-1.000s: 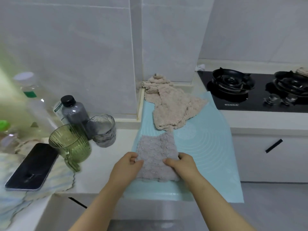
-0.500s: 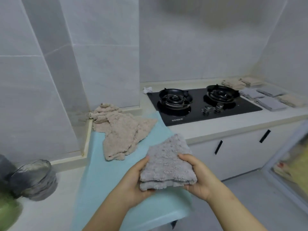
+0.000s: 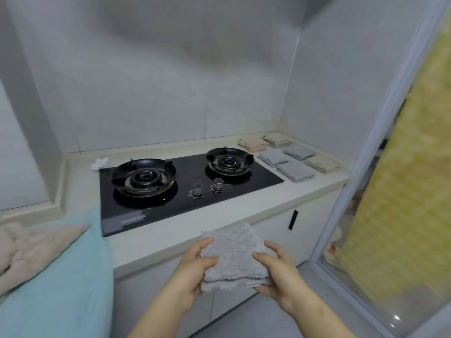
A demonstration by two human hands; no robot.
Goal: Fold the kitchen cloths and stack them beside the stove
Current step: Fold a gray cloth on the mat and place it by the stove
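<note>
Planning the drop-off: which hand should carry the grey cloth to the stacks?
Probably right: the right hand grips the cloth on the side nearer the stacks beyond the stove; the left hand is farther.

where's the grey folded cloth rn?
Head view, lower centre: the grey folded cloth is gripped between the left hand and right hand, off the counter, on the near side of the stove.

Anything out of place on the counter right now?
Two things. A crumpled white scrap sits by the back left corner of the stove, unlike the neat folded cloths on its right. Beige cloths lie unfolded in a heap on the teal mat. Nothing looks spilled or damaged.
</note>
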